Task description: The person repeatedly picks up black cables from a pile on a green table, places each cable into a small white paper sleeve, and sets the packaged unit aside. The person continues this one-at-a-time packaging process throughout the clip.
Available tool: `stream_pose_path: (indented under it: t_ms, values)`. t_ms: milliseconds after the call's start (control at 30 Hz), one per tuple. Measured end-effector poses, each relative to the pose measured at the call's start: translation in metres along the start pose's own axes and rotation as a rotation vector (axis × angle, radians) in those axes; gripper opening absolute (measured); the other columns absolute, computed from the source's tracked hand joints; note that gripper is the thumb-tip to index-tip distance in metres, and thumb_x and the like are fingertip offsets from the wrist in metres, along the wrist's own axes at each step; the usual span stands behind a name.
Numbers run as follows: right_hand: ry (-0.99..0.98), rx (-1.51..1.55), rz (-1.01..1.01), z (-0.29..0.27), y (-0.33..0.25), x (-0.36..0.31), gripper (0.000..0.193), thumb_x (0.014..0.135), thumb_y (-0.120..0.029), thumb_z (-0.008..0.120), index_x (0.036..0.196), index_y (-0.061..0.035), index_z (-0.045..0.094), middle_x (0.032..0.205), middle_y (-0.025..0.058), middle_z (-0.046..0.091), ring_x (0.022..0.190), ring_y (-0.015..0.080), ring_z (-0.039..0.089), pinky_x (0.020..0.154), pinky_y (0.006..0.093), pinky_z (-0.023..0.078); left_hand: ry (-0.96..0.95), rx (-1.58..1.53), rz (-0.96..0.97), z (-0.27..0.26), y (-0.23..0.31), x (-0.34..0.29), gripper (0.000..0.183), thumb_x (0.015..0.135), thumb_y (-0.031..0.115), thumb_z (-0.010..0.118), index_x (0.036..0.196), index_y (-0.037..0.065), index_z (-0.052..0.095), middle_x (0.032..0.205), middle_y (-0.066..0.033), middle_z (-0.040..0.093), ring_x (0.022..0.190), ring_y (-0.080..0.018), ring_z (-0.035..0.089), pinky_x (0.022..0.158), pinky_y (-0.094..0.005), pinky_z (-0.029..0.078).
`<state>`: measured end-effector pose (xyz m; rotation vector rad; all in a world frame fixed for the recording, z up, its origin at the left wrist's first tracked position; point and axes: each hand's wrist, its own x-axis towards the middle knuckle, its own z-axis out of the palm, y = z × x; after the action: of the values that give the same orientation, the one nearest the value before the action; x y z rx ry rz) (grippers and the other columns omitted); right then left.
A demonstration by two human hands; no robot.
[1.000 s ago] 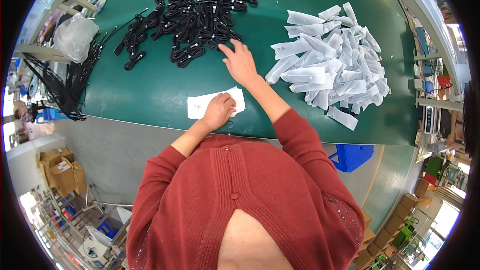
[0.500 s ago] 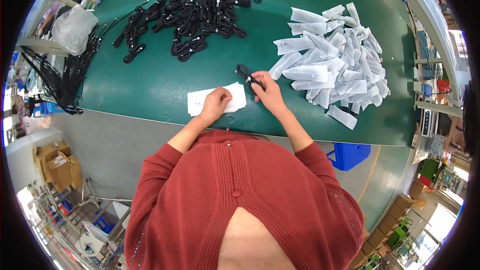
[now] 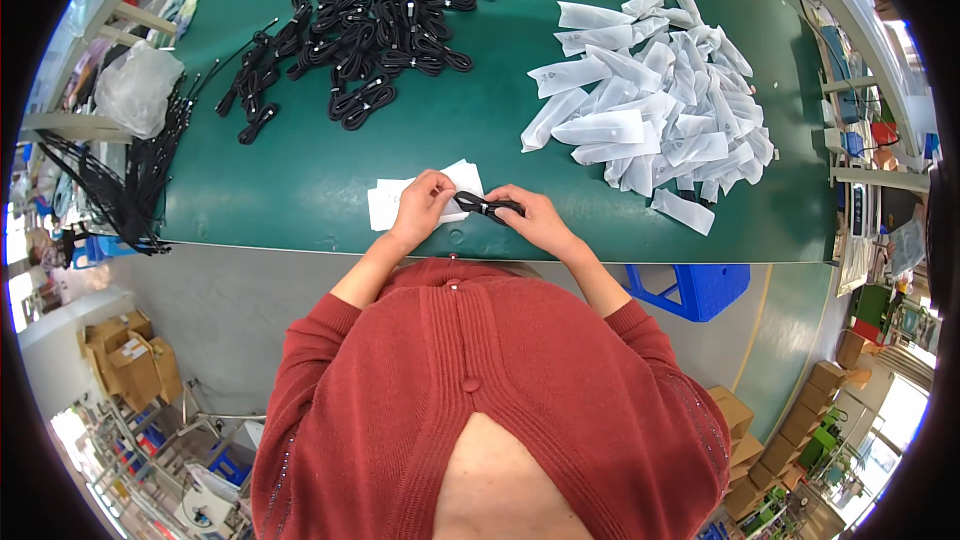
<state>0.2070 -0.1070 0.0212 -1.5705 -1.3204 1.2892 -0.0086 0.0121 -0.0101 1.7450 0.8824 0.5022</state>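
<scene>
A coiled black cable (image 3: 484,206) lies in my right hand (image 3: 537,219), whose fingers are closed round one end of it. My left hand (image 3: 424,208) is at the cable's other end, over a small stack of flat white bags (image 3: 388,205) near the table's front edge. Its thumb and fingertips are pinched together at the top bag's opening; what they grip is too small to make out. Farther off to the left is a heap of coiled black cables (image 3: 375,35). On the right a pile of frosted bags (image 3: 665,100) spreads over the green table (image 3: 300,175).
Loose black cables (image 3: 125,185) hang over the table's left edge, beside a crumpled clear plastic bag (image 3: 138,90). A blue stool (image 3: 700,290) stands under the front edge at the right. Cardboard boxes (image 3: 135,365) sit on the floor at the left.
My right hand has brought the coiled cable down and left to my left hand and the white bags. The left hand stays over the stack, its fingers now at the cable's end.
</scene>
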Motion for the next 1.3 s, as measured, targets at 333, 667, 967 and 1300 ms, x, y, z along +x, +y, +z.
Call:
stream_pose_path:
  t_ms: [333,667,967,1300]
  values:
    - [-0.002,0.564,0.278,0.017,-0.002,0.004,0.027,0.094,-0.011,0.056,0.120,-0.0024,0.062,0.094,0.0063,0.062,0.072,0.0100,0.051,0.061,0.0211,0.042,-0.010,0.276,0.358,-0.007,0.041,0.000,0.012,0.080,-0.001,0.067,0.085,0.005,0.058,0.098,-0.0082,0.061,0.095,-0.0307,0.055,0.085,-0.0380,0.045]
    - [0.399,0.137,-0.350,0.018,-0.052,0.017,0.042,0.081,0.000,0.070,0.121,-0.0088,0.063,0.118,0.0065,0.049,0.084,0.0121,0.055,0.068,0.0241,0.046,-0.005,-0.269,0.104,-0.020,0.066,0.019,0.011,0.094,0.010,0.059,0.087,0.003,0.057,0.116,-0.0064,0.052,0.096,-0.0100,0.049,0.086,-0.0257,0.041]
    - [0.998,-0.172,-0.269,-0.075,-0.048,0.024,0.005,0.089,-0.005,0.061,0.093,-0.0038,0.062,0.091,0.0087,0.062,0.080,0.0209,0.060,0.071,0.0320,0.048,0.063,-0.080,0.107,-0.013,0.058,0.030,0.013,0.085,0.006,0.068,0.096,0.004,0.061,0.109,-0.0097,0.055,0.095,-0.0211,0.056,0.084,-0.0315,0.048]
    - [0.463,-0.494,-0.551,0.024,-0.063,0.156,0.036,0.081,-0.004,0.062,0.117,-0.0079,0.063,0.120,0.0138,0.058,0.108,0.0337,0.056,0.089,0.0424,0.049,-0.015,0.537,0.306,0.009,0.009,-0.003,0.017,0.073,0.007,0.073,0.087,0.007,0.063,0.090,-0.0097,0.057,0.088,-0.0302,0.056,0.078,-0.0411,0.047]
